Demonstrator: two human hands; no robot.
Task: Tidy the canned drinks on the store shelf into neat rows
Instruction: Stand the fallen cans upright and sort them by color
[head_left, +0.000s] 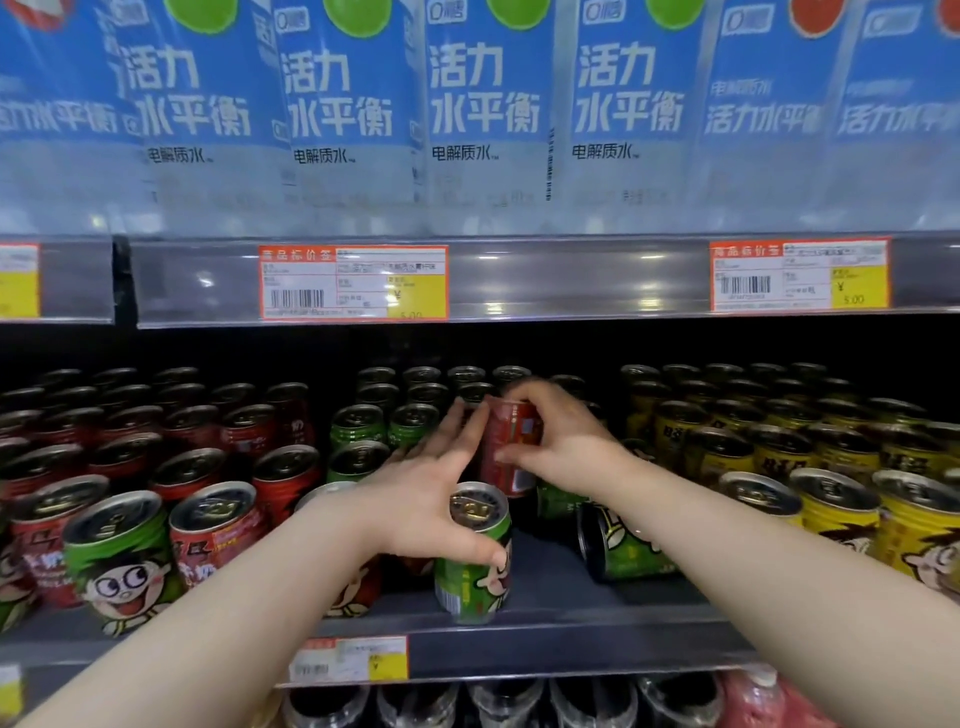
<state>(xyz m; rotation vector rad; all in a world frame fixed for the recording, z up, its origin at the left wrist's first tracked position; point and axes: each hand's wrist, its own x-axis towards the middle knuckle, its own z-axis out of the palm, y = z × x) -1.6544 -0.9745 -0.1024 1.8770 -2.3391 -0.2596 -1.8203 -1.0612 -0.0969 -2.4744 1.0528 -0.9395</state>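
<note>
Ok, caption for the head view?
Right hand grips a red can among green cans; left hand touches a green can.

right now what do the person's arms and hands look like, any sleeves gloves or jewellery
The left forearm and right forearm are bare to the frame's edge, no sleeves showing. The left hand and right hand wear no gloves; no ring, watch or bracelet is visible.

Water bottles (483, 104), blue labels, one row, 12 o'clock. Price tag (353, 282), orange and yellow, 10 o'clock; second price tag (800, 275), 2 o'clock; third price tag (349, 659), 7 o'clock. Dark bottles (467, 701), 6 o'clock. Pink bottle (753, 699), 5 o'clock.
</note>
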